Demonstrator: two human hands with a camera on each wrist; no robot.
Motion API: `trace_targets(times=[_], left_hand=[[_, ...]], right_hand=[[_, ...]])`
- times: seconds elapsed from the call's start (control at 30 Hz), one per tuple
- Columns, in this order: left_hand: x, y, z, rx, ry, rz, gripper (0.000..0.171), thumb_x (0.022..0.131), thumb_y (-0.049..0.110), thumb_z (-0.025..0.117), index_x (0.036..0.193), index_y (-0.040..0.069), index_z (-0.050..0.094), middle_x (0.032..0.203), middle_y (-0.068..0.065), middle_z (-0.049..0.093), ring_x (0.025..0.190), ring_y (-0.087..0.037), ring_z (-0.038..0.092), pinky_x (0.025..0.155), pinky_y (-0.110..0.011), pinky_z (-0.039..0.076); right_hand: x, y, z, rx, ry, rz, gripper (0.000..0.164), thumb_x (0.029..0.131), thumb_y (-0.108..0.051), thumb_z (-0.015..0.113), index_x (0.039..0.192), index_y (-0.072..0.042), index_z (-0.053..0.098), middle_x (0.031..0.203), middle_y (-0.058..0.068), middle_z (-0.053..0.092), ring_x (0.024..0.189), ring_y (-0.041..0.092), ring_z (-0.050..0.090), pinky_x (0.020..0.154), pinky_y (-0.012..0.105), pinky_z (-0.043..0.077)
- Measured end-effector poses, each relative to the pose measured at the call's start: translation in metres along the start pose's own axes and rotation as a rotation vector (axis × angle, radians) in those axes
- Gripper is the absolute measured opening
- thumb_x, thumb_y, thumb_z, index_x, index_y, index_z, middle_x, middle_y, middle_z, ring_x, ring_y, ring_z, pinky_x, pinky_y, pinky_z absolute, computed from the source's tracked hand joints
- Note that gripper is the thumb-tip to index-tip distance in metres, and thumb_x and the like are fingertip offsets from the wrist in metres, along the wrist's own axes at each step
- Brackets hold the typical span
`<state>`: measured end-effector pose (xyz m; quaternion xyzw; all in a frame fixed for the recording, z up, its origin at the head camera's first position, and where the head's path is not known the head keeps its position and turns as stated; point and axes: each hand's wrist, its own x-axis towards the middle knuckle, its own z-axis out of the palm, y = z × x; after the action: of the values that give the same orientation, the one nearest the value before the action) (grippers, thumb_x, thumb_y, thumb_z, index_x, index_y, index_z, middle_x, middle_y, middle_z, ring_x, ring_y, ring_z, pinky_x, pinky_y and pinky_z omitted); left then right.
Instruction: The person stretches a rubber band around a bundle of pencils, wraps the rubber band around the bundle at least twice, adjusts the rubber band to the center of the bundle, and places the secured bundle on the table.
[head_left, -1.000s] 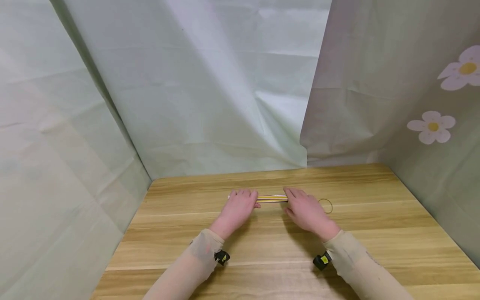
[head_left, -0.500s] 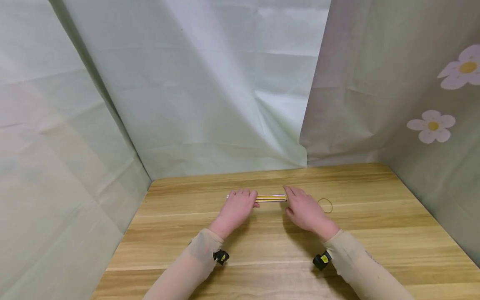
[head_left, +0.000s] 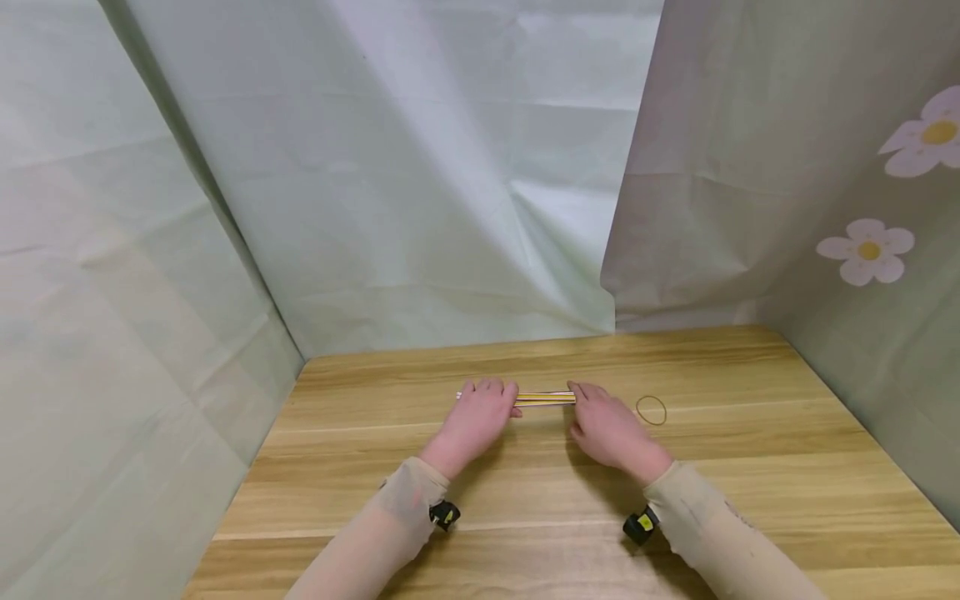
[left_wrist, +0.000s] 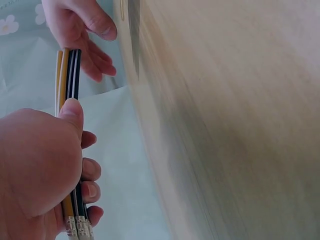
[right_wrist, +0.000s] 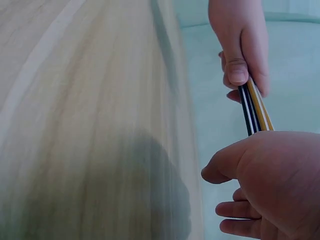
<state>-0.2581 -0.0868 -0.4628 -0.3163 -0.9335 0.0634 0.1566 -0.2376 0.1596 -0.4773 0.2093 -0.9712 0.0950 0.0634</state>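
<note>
My left hand (head_left: 477, 411) grips a bundle of striped pencils (head_left: 546, 399), thumb along one side and fingers curled round the other. The pencils are yellow, black and white. In the left wrist view their metal ferrules (left_wrist: 79, 226) stick out below the little finger. At the bundle's other end is my right hand (head_left: 606, 425). Its palm side faces the pencil ends, and in the right wrist view its thumb and fingers (right_wrist: 239, 210) are extended, not curled round the pencils. Whether the palm touches the ends is hidden there. A thin rubber band (head_left: 651, 410) lies right of that hand.
The wood-grain table (head_left: 540, 542) spreads beneath both arms. Pale cloth sheets (head_left: 420, 208) hang behind and at the sides, the right one printed with flowers (head_left: 866, 252). A small black device (head_left: 444, 515) is strapped at each wrist.
My right hand has shifted slightly left and lower at the pencil ends, leaving the whole rubber band in sight. My left hand keeps its grip, nearly still.
</note>
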Motion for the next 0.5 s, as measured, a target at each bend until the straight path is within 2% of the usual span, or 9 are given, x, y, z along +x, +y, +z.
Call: trace_targets(times=[0.2, 0.37, 0.5], left_hand=[[-0.0007, 0.0010, 0.0003, 0.006, -0.001, 0.004, 0.031, 0.110, 0.041, 0.057, 0.102, 0.011, 0.054, 0.087, -0.005, 0.059, 0.079, -0.022, 0.056, 0.070, -0.039, 0.043], [-0.0007, 0.0023, 0.0018, 0.005, -0.015, 0.009, 0.030, 0.111, 0.040, 0.056, 0.102, 0.011, 0.054, 0.087, -0.005, 0.059, 0.080, -0.022, 0.057, 0.070, -0.039, 0.044], [-0.0013, 0.0030, 0.0028, -0.005, -0.049, 0.013, 0.029, 0.112, 0.039, 0.054, 0.104, 0.011, 0.054, 0.089, -0.005, 0.059, 0.082, -0.023, 0.057, 0.073, -0.040, 0.047]], right_hand=[[-0.0033, -0.0023, -0.0022, -0.112, 0.005, -0.035, 0.064, 0.100, -0.015, 0.069, 0.151, 0.014, 0.046, 0.149, 0.029, 0.055, 0.139, 0.045, 0.053, 0.105, 0.061, 0.050], [-0.0048, -0.0017, -0.0016, -0.249, 0.051, -0.089, 0.056, 0.098, -0.012, 0.067, 0.147, 0.012, 0.052, 0.143, 0.027, 0.060, 0.134, 0.042, 0.057, 0.102, 0.056, 0.053], [-0.0050, 0.0002, -0.0010, -0.298, 0.076, -0.128, 0.052, 0.097, -0.009, 0.066, 0.144, 0.012, 0.057, 0.138, 0.025, 0.064, 0.131, 0.040, 0.060, 0.099, 0.053, 0.055]])
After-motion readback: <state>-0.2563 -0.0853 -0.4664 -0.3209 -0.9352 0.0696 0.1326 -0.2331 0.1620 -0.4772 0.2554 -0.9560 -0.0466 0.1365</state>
